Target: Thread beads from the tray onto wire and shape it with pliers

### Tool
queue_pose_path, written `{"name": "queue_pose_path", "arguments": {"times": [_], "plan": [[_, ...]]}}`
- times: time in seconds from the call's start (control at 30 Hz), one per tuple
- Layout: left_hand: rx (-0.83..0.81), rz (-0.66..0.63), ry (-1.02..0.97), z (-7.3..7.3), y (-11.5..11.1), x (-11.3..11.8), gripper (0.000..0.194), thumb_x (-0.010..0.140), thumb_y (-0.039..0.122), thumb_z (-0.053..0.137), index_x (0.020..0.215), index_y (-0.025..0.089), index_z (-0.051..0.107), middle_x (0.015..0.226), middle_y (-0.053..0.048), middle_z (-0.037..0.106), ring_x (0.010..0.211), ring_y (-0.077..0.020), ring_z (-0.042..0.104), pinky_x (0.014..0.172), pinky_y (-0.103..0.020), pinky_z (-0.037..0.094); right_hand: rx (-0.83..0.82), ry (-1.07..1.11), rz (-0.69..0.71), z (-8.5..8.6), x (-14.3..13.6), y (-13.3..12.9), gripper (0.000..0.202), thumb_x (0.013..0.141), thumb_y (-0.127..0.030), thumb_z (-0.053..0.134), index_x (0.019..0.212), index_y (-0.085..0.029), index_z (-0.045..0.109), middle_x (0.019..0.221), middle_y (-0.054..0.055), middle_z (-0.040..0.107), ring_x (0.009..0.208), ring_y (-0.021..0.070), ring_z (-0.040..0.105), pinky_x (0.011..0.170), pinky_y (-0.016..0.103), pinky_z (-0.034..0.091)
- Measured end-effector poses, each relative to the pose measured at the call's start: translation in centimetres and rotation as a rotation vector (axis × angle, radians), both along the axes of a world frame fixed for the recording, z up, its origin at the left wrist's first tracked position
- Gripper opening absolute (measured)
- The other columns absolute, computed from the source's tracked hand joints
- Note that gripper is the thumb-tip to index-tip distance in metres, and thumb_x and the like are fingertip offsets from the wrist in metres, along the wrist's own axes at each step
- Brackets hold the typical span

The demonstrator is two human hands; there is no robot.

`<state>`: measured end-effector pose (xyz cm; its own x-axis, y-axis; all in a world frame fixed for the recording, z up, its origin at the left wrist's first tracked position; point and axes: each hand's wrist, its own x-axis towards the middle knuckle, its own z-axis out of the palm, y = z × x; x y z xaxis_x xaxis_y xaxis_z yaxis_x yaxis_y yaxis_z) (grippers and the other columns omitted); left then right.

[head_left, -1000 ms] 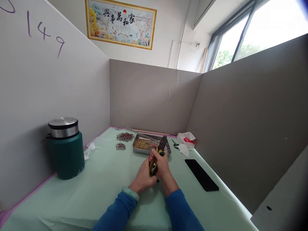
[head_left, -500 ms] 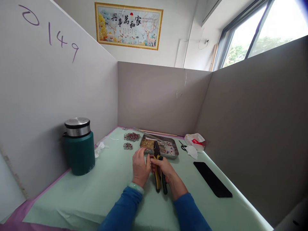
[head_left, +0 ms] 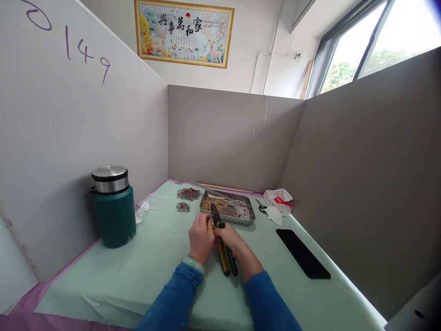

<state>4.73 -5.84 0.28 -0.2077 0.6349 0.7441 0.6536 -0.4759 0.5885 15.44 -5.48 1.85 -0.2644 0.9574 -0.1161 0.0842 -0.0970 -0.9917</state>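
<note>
My right hand [head_left: 230,240] is closed around a pair of pliers [head_left: 223,255] with yellow and black handles, whose dark jaws point up and away toward the tray. Close against the pliers, my left hand [head_left: 201,236] is closed with its fingertips pinched together beside the jaws. Whatever it pinches is too small and hidden to make out. Just beyond both hands sits a metal tray [head_left: 237,220] holding gold-coloured small pieces and clear and coloured beads. Left of the tray lie a larger pile of red-and-silver pieces [head_left: 189,194] and a smaller pile [head_left: 183,207].
A green flask [head_left: 113,216] stands at the left by a crumpled tissue [head_left: 142,211]. Right of the tray are scissors [head_left: 262,208], a tissue pack [head_left: 278,201] and a black flat slab [head_left: 303,253]. Grey partitions [head_left: 234,133] enclose the table.
The pliers have tilted and shifted left, so their jaws are now nearer my left fingertips. My left hand has closed from a looser pose. The view has shifted slightly.
</note>
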Motion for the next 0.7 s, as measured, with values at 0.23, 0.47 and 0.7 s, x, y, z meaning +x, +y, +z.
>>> {"name": "queue_pose_path", "arguments": {"times": [0.23, 0.47, 0.7], "plan": [[-0.141, -0.067, -0.216, -0.2, 0.5, -0.6, 0.017, 0.086, 0.027, 0.041, 0.086, 0.019, 0.056, 0.080, -0.004, 0.061, 0.075, -0.0180, 0.058, 0.069, -0.029, 0.044, -0.151, 0.137, 0.024, 0.0, 0.6, 0.0, 0.011, 0.063, -0.019, 0.054, 0.073, -0.016, 0.054, 0.053, -0.001, 0.055, 0.043, 0.0135, 0.053, 0.044, 0.027, 0.046], [-0.296, -0.131, -0.328, -0.3, 1.1, -0.7, 0.022, 0.083, 0.032, 0.044, 0.081, 0.018, 0.060, 0.072, -0.002, 0.063, 0.067, -0.0157, 0.057, 0.063, -0.026, 0.042, -0.220, 0.279, 0.116, 0.2, 0.8, -0.3, 0.016, 0.061, -0.016, 0.058, 0.077, -0.014, 0.055, 0.061, 0.004, 0.063, 0.054, 0.0163, 0.061, 0.052, 0.027, 0.050], [-0.324, -0.076, -0.389, -0.4, 1.2, -0.8, 0.021, 0.081, 0.033, 0.045, 0.080, 0.018, 0.060, 0.071, -0.002, 0.063, 0.065, -0.0156, 0.056, 0.061, -0.025, 0.041, -0.155, 0.172, 0.089, 0.4, 1.1, -0.3, 0.018, 0.061, -0.020, 0.064, 0.078, -0.013, 0.062, 0.062, 0.004, 0.065, 0.050, 0.0127, 0.058, 0.046, 0.021, 0.045]]}}
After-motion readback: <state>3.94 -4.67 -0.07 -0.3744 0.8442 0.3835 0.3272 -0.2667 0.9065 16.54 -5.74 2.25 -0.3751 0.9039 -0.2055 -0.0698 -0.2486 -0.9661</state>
